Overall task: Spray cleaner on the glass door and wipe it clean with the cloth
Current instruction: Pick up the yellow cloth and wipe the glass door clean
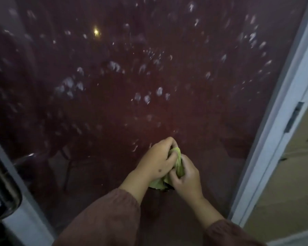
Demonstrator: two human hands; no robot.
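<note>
The dark glass door [132, 77] fills most of the view, and many whitish droplets of spray dot its pane. Low in the middle, both hands hold a bunched yellow-green cloth [179, 163] just in front of the glass. My left hand [156, 161] grips the cloth from the left, fingers curled round its upper part. My right hand [188, 176] pinches it from the right. No spray bottle is in view.
A white door frame [281, 121] runs down the right side with a metal latch plate [293, 119]. Beyond it is a beige wall or box [295, 174]. A dark curved handle [5, 189] and a pale frame edge sit at the lower left.
</note>
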